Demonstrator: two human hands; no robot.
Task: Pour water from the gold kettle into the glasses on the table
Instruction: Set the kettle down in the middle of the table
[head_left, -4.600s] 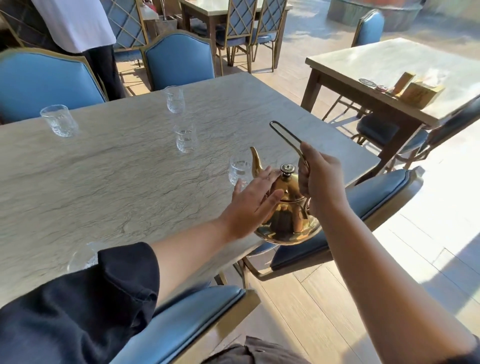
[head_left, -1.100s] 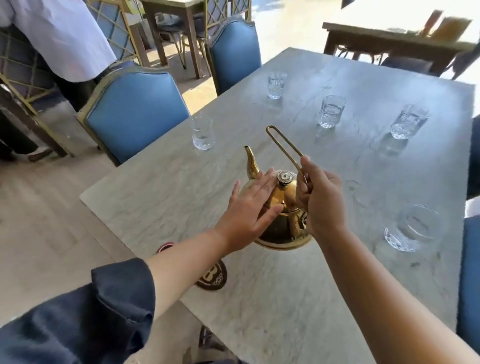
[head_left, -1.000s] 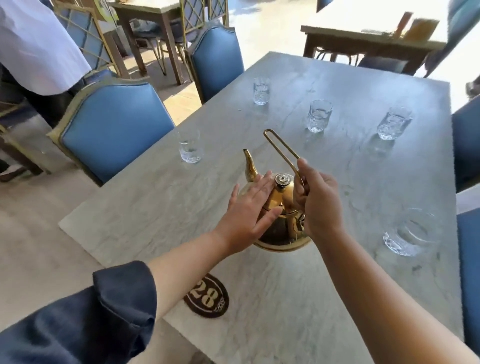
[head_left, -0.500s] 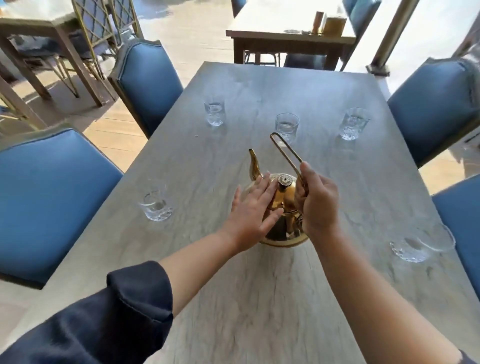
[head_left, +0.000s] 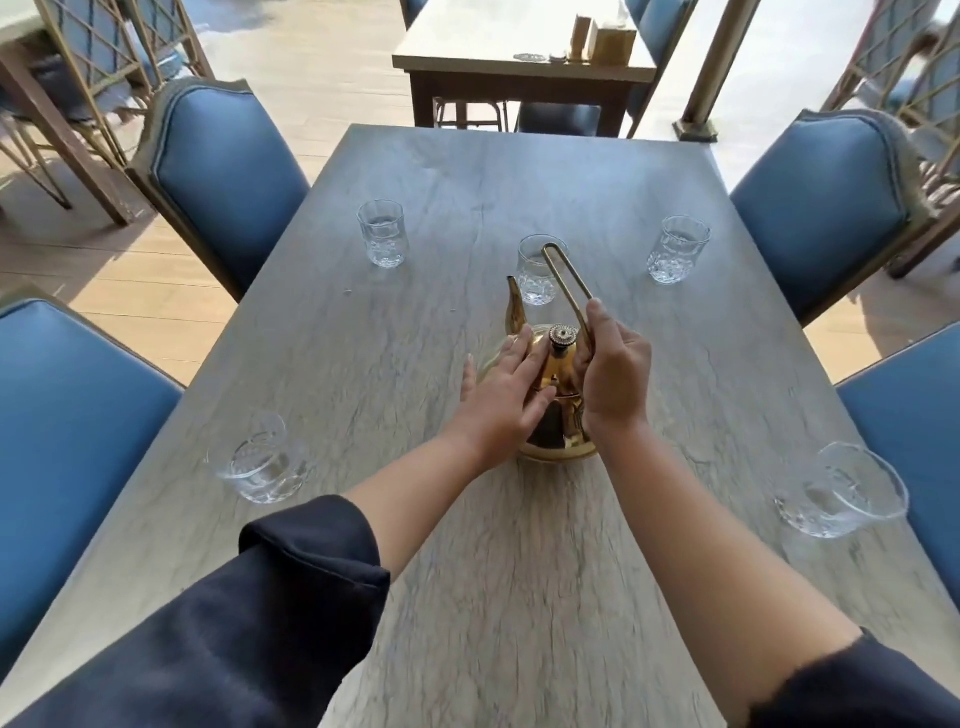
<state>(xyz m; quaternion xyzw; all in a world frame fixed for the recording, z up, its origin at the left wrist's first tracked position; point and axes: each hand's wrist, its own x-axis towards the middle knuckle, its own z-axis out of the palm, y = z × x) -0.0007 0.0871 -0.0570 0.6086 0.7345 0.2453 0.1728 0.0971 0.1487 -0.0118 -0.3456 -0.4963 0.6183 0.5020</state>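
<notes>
Five clear cut-glass tumblers ring the long grey wood-grain table (head_left: 415, 597), which runs from the bottom of the frame to its upper middle with blue upholstered chairs (head_left: 228, 171) along both sides. Three glasses stand in a row across the upper middle: one at left (head_left: 382, 240), one at centre (head_left: 535, 270), one at right (head_left: 675, 249); two more sit near the long edges, at lower left (head_left: 262, 460) and lower right (head_left: 839, 491). At frame centre the gold metal kettle (head_left: 558, 415) appears to rest on the table, its spout (head_left: 515, 309) aimed up-frame at the centre glass, which looks the nearest target. Its long looped handle (head_left: 566, 280) slants up and away over that glass. The right hand (head_left: 615, 369) is closed around the handle's lower stem; the left hand (head_left: 501, 402) lies flat and open-fingered against the kettle's body near the lid knob (head_left: 563, 335), clasping nothing. Bare tabletop surrounds the kettle, so lifting and tipping forward looks unobstructed.
</notes>
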